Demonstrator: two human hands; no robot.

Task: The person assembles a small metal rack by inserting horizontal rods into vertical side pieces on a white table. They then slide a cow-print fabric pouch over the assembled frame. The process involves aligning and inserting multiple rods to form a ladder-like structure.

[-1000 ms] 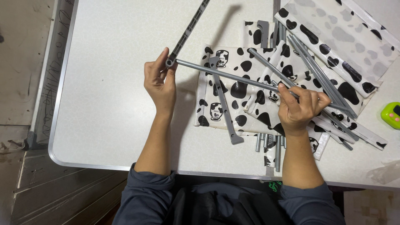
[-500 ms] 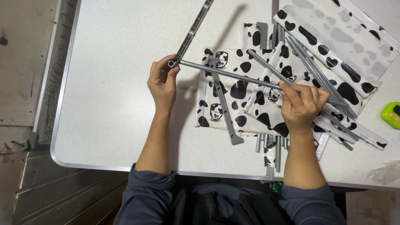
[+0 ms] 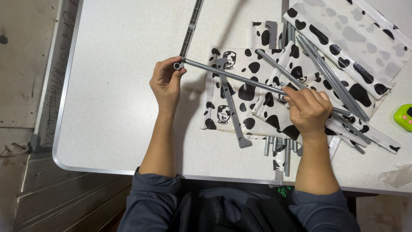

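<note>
My left hand pinches the left end of a long grey metal tube, right where a dark flat plastic bar meets it and runs up out of view. Over at the tube's other end, my right hand is closed around it. The tube stretches across a white sheet with black cow spots lying on the white table. A grey plastic strip with a foot end lies on the sheet under the tube.
More grey tubes lie slanted across folded cow-spotted fabric at the upper right. Short grey rods stick out near the table's front edge. A green gadget sits at the right edge. Bare floor lies left of the table.
Both hands and the tube keep their grip; the view has shifted slightly, and the left hand sits a little lower on the tube's end joint.
</note>
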